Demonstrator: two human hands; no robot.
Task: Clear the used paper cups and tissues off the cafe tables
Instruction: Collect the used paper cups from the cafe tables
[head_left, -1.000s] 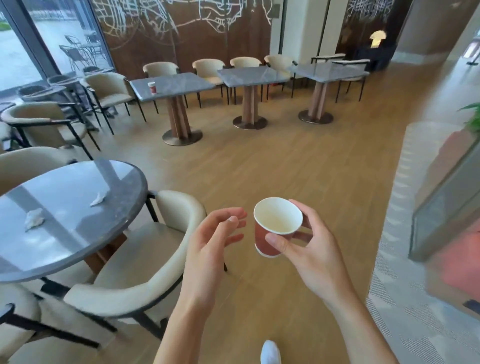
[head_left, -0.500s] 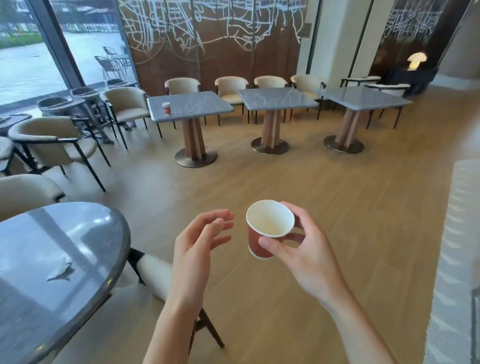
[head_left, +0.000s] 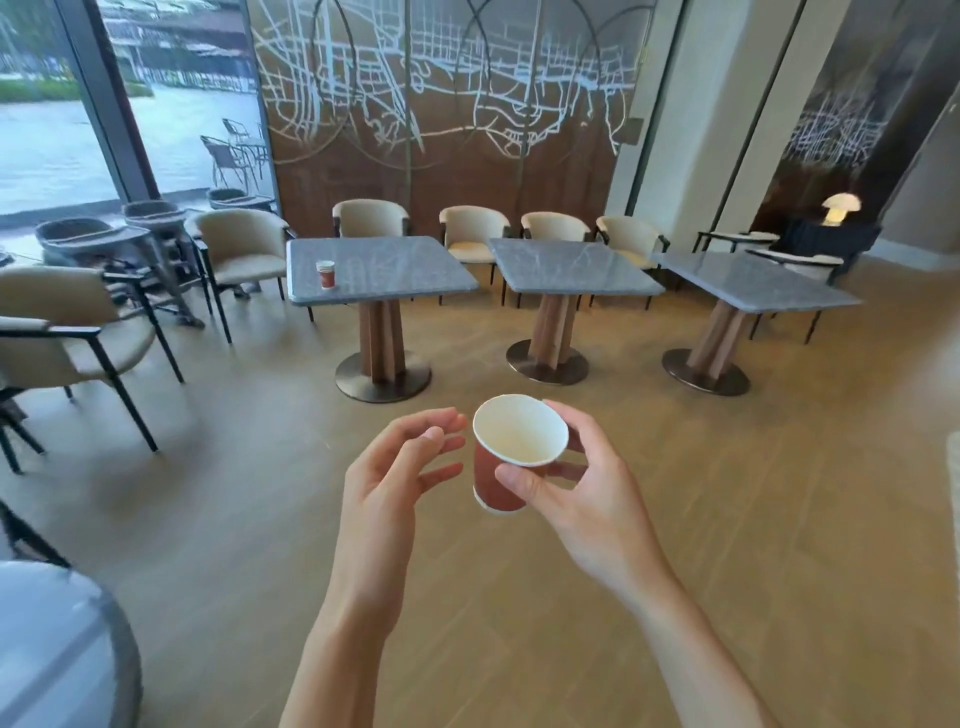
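My right hand (head_left: 582, 493) grips a red paper cup (head_left: 511, 452) with a white inside, tilted toward me over the wooden floor. It looks empty. Just left of the cup my left hand (head_left: 395, 473) hovers with loosely curled fingers, holding nothing and apart from the cup. A second red paper cup (head_left: 326, 274) stands upright near the left edge of a square grey table (head_left: 405, 275) ahead. No tissue shows in this view.
Two more square grey tables (head_left: 571, 270) (head_left: 753, 286) stand to the right of the first, each on a round pedestal base. Cream chairs line the back wall and the left side (head_left: 67, 332). A round grey table's edge (head_left: 57, 649) sits at bottom left.
The view has swung up and right and moved toward the square tables. The round table with its tissues has slid out at the left. Both hands keep their pose around the cup.
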